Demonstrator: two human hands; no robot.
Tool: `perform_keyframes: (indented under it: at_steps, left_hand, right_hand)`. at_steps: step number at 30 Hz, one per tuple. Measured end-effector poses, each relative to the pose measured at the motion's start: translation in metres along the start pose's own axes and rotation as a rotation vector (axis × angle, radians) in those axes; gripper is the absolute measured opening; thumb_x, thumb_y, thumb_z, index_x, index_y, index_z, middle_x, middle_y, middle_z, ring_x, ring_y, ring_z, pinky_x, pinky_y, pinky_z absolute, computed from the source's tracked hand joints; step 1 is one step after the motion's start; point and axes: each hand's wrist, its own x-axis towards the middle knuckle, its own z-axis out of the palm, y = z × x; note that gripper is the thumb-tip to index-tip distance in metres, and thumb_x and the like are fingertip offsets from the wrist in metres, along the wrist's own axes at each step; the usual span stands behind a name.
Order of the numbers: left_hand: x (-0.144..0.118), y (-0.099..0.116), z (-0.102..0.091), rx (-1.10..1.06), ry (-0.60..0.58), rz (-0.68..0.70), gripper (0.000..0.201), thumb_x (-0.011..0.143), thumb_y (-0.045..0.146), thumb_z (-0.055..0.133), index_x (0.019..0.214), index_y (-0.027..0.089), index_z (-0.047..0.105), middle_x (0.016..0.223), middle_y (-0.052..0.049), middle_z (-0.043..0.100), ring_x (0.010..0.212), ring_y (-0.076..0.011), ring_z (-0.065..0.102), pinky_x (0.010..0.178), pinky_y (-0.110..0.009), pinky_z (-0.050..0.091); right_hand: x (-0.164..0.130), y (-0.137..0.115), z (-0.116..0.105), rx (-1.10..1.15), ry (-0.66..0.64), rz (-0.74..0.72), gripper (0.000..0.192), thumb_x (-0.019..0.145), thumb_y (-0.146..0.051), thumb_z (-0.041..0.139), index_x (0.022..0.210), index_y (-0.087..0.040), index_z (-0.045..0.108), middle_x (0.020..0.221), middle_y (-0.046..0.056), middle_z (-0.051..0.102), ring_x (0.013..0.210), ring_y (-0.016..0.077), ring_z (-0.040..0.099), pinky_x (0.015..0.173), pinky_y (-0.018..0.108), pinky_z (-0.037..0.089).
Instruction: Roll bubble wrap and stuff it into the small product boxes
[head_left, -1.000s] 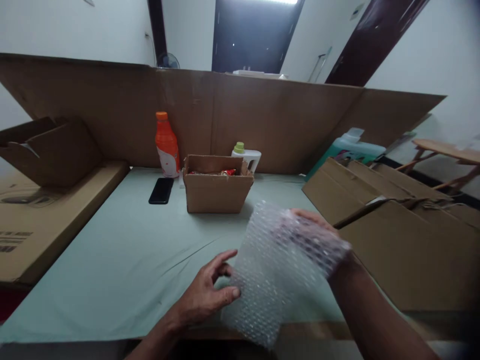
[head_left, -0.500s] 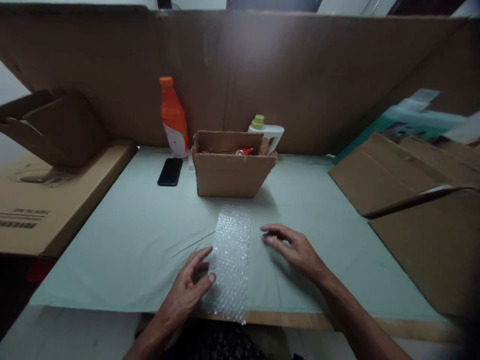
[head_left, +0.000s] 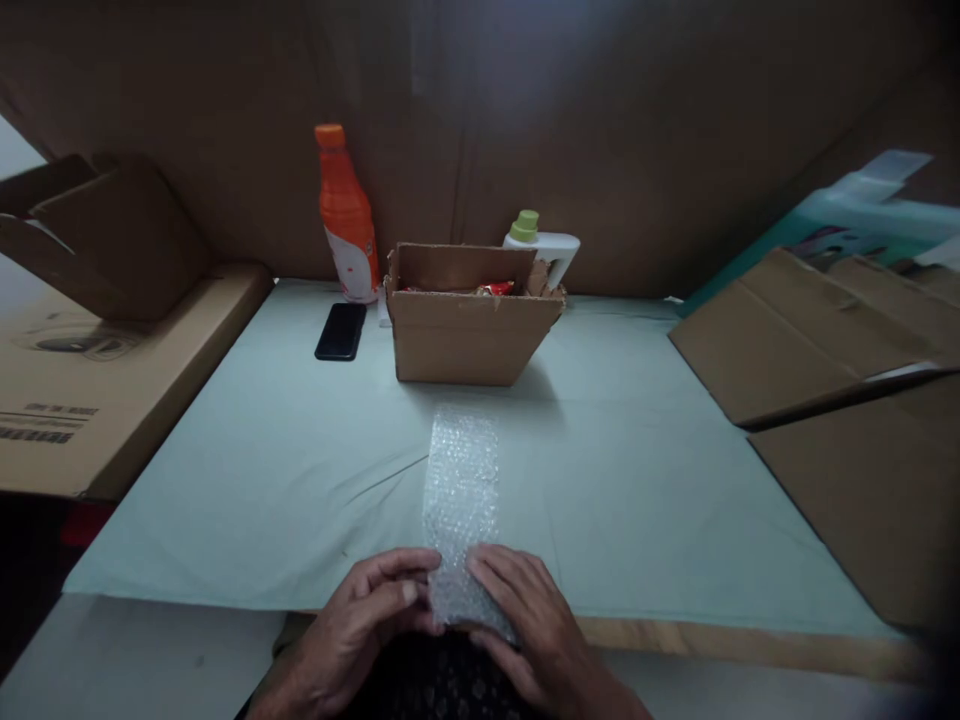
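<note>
Setting was a makeshift packing station, home or small-shop scale rather than a warehouse. The table was draped in pale green cloth, with a wooden front edge showing. Tall cardboard sheets stood behind it as a backdrop. Flattened cartons were stacked to the right and a printed carton lay to the left. A small open box with goods inside stood at centre, and a strip of bubble wrap lay before it.
</note>
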Motion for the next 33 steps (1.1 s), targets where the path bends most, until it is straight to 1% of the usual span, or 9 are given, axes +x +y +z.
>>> perform_keyframes:
  at_steps: [5,10,13,16,21,24,27,30,33]
  left_hand:
    - [0.002,0.013,0.001,0.445,0.178,0.293,0.047,0.081,0.034,0.066,0.126,0.023,0.065,0.109,-0.010,0.067,0.083,-0.0182,0.064,0.066,-0.029,0.052]
    - [0.031,0.022,0.009,0.846,0.275,0.452,0.062,0.083,0.028,0.058,0.144,0.024,0.049,0.108,-0.007,0.069,0.065,-0.0133,0.057,0.059,-0.026,0.045]
    - [0.053,0.022,0.015,1.055,0.280,0.396,0.061,0.085,0.026,0.055,0.145,0.021,0.049,0.074,0.001,0.068,0.061,-0.0161,0.059,0.062,-0.027,0.043]
    - [0.065,0.019,0.017,1.207,0.303,0.370,0.059,0.087,0.026,0.053,0.146,0.019,0.048,0.072,0.000,0.069,0.066,-0.0201,0.064,0.065,-0.029,0.043]
    - [0.062,0.016,0.017,1.274,0.332,0.404,0.053,0.090,0.027,0.051,0.143,0.019,0.051,0.080,-0.004,0.072,0.073,-0.0227,0.068,0.070,-0.032,0.050]
    - [0.045,0.016,0.014,1.229,0.334,0.604,0.046,0.093,0.033,0.053,0.137,0.020,0.056,0.108,-0.011,0.071,0.098,-0.0258,0.068,0.085,-0.038,0.053]
    - [0.028,0.015,0.014,1.205,0.183,0.797,0.044,0.093,0.032,0.057,0.137,0.024,0.055,0.131,-0.012,0.062,0.121,-0.0276,0.057,0.102,-0.044,0.048]
    - [0.030,0.011,0.015,1.229,0.120,0.792,0.042,0.096,0.019,0.048,0.137,0.024,0.055,0.113,-0.009,0.069,0.105,-0.0244,0.062,0.092,-0.042,0.050]
    - [0.050,0.009,0.016,1.264,0.261,0.730,0.040,0.095,0.018,0.046,0.134,0.021,0.056,0.094,-0.008,0.070,0.087,-0.0231,0.062,0.082,-0.041,0.050]
  right_hand:
    - [0.023,0.003,-0.002,0.253,0.090,0.262,0.022,0.096,-0.020,0.054,0.108,-0.025,0.072,0.094,0.004,0.077,0.083,0.0195,0.072,0.075,0.033,0.060]
    - [0.043,0.013,-0.004,0.267,0.029,0.497,0.028,0.095,-0.034,0.056,0.118,-0.023,0.069,0.099,0.004,0.077,0.079,0.0200,0.072,0.073,0.032,0.060]
    - [0.041,0.018,-0.004,0.052,0.137,0.435,0.037,0.093,-0.034,0.060,0.128,-0.023,0.063,0.096,0.005,0.075,0.073,0.0205,0.069,0.071,0.036,0.059]
    - [0.031,0.015,-0.010,-0.180,0.300,0.277,0.042,0.093,-0.028,0.061,0.135,-0.026,0.056,0.104,0.009,0.073,0.087,0.0254,0.069,0.079,0.043,0.057]
    - [0.027,0.004,-0.011,-0.231,0.052,0.016,0.036,0.090,-0.018,0.061,0.125,-0.024,0.062,0.124,0.011,0.070,0.113,0.0310,0.065,0.089,0.050,0.054]
    - [0.033,0.005,-0.005,-0.173,0.052,0.015,0.028,0.093,-0.010,0.053,0.115,-0.022,0.066,0.111,0.009,0.075,0.103,0.0267,0.069,0.085,0.046,0.055]
    - [0.036,0.009,-0.004,-0.013,0.077,0.089,0.024,0.097,-0.013,0.051,0.111,-0.023,0.068,0.097,0.005,0.078,0.086,0.0211,0.072,0.078,0.039,0.057]
    - [0.034,0.011,-0.007,0.070,0.110,0.196,0.021,0.097,-0.022,0.055,0.114,-0.024,0.067,0.103,0.005,0.077,0.091,0.0208,0.073,0.079,0.037,0.059]
    - [0.032,0.011,-0.010,-0.068,0.234,0.177,0.026,0.095,-0.025,0.058,0.120,-0.025,0.065,0.116,0.009,0.073,0.105,0.0250,0.069,0.087,0.042,0.056]
